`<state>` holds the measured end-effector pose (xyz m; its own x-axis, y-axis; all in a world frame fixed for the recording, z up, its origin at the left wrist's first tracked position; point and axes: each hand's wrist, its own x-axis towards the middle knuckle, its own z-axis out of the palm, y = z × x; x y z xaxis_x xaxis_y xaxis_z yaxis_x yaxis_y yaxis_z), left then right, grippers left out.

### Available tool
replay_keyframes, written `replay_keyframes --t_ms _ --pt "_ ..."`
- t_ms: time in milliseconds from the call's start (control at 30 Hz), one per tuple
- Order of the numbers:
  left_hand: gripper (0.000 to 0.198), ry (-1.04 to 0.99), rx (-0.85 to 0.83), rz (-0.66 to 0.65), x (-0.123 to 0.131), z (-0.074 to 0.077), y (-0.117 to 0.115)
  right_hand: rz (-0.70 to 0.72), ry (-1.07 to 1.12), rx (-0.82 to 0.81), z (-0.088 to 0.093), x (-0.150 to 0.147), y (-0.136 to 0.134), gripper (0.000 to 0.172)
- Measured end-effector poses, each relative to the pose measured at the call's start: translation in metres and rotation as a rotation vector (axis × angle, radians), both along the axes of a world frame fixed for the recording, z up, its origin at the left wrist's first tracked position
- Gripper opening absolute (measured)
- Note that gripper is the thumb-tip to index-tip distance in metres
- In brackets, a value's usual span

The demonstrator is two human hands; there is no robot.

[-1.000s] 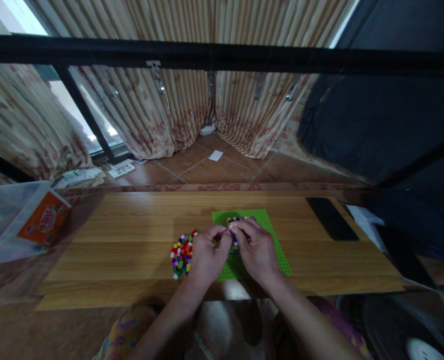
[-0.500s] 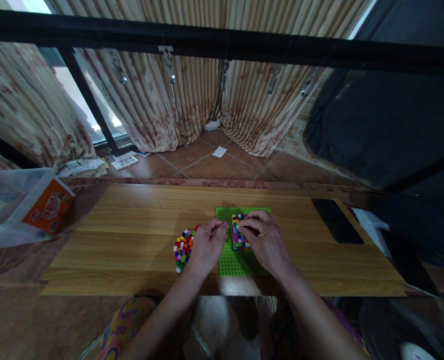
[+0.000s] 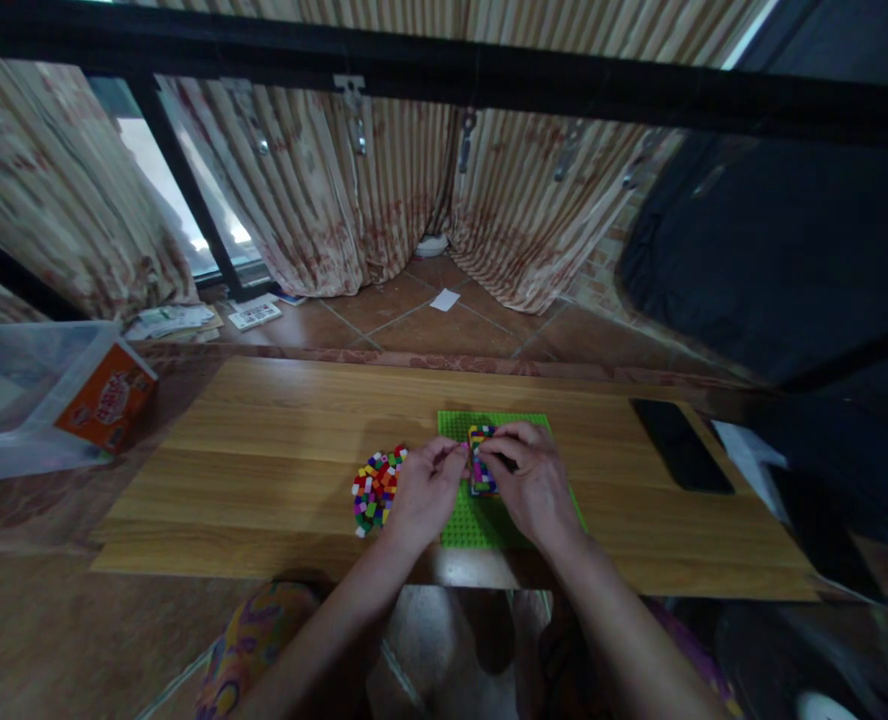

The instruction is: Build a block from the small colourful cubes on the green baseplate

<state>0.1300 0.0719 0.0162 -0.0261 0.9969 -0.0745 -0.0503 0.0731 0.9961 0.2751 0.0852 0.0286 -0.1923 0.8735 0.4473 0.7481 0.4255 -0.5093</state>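
Observation:
A green studded baseplate [image 3: 481, 530] lies on the wooden table, carrying a block of many-coloured toy bricks [image 3: 481, 482]. My left hand [image 3: 425, 490] is over the plate's left edge, thumb and finger pinched on a small pink brick [image 3: 463, 448] close to the block's left side. My right hand [image 3: 530, 475] covers the block's right part. Its thumb and finger are closed together at the top of the block; what they hold, if anything, is hidden. Left of my left hand is a pile of loose small bricks [image 3: 376, 488], partly covered by that hand.
A black phone [image 3: 682, 445] lies on the table's [image 3: 264, 460] right side, with white paper [image 3: 748, 460] beyond it. At far left stands a clear plastic bin [image 3: 31, 440] with an orange label. Curtains, a dark rail [image 3: 444, 65] and papers on the floor are behind the table.
My left hand has moved slightly right with the pink brick, nearer the block and my right hand. The right hand stays at the block. The whole view has shifted a little.

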Motion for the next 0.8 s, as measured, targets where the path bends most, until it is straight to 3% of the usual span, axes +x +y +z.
replay_keyframes --t_ms 800 --pt "0.023 0.104 0.07 0.031 -0.001 0.0 -0.004 0.044 -0.176 0.015 0.005 -0.001 -0.011 0.021"
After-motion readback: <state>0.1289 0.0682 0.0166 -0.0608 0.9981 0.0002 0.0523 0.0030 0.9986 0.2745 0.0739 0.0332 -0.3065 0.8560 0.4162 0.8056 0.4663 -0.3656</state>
